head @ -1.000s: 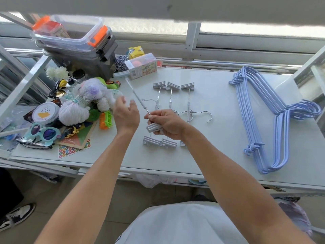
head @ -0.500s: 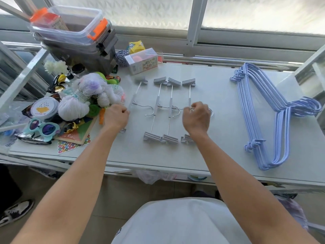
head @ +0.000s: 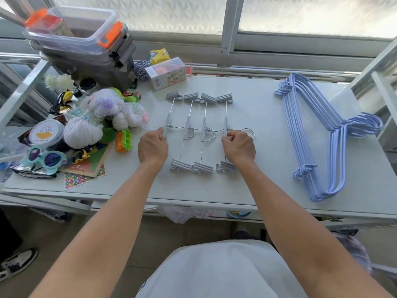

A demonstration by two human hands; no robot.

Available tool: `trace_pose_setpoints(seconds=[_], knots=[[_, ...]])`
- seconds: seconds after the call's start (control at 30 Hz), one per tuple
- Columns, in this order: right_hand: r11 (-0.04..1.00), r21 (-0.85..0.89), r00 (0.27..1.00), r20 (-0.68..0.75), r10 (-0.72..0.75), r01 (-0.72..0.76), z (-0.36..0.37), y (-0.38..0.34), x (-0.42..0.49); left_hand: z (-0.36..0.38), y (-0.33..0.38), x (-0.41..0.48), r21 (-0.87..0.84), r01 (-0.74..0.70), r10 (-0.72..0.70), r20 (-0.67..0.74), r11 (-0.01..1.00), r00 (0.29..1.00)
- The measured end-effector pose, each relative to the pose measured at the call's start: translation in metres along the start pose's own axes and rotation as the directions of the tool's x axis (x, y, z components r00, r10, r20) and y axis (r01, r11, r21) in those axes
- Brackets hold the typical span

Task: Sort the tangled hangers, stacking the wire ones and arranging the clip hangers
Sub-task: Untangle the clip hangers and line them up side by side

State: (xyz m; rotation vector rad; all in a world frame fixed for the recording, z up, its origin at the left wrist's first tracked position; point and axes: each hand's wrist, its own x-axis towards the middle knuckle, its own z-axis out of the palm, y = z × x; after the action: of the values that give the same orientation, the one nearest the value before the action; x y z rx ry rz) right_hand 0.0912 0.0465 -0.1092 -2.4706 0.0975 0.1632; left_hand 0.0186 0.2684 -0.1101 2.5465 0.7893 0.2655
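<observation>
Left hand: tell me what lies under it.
The leftmost clip hanger runs under the left hand, which pinches it mid-length. Its near rod and near clip are covered, so they cannot be seen.

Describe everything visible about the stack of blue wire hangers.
The stack of blue wire hangers lies flat on the right of the white table: several coated hangers nested closely, hooks bundled pointing right, notched ends aligned. The left hand and right hand are at the clip hangers, apart from it; only the table touches it.
</observation>
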Motion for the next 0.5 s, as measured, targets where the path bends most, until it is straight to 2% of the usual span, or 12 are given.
trace_pose_setpoints(seconds=[0.17, 0.23, 0.43, 0.5], knots=[[1.000, 0.005, 1.000, -0.008, 0.014, -0.014, 0.000, -0.001, -0.002, 0.006, 0.003, 0.003, 0.133, 0.023, -0.026, 0.019, 0.991, 0.999], [1.000, 0.010, 1.000, -0.003, 0.016, -0.016, -0.001, -0.003, -0.002, 0.008, 0.003, 0.005, 0.132, 0.033, -0.036, 0.021, 0.991, 0.999], [0.999, 0.033, 1.000, 0.025, 0.013, -0.014, 0.000, 0.001, 0.003, 0.009, -0.011, 0.007, -0.145, 0.045, -0.030, 0.111, 0.988, 0.993], [0.998, 0.053, 0.999, 0.042, 0.025, -0.027, -0.001, 0.001, 0.005, 0.009, -0.012, 0.006, -0.188, 0.063, -0.036, 0.142, 0.980, 0.989]])
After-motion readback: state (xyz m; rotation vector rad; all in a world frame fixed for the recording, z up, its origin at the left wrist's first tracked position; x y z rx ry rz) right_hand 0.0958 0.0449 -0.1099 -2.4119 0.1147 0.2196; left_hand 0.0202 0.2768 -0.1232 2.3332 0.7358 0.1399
